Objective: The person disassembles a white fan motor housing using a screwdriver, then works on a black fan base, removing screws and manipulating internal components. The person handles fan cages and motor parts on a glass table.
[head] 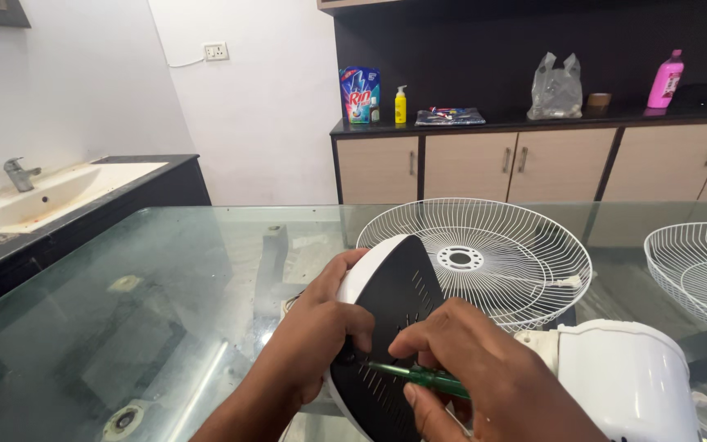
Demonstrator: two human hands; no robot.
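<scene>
Right hand [484, 372] grips green screwdriver [419, 376] against fan cover [390, 319].

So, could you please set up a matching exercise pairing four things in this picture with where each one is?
Things:
1. green-handled screwdriver
2. black vented plastic cover
3. round white wire fan guard
4. pink plastic bottle

Places:
A. on the dark cabinet counter at the back
B. lying on the glass table
C. gripped in the right hand
D. held by the left hand

Pairs: 1-C, 2-D, 3-B, 4-A
</scene>
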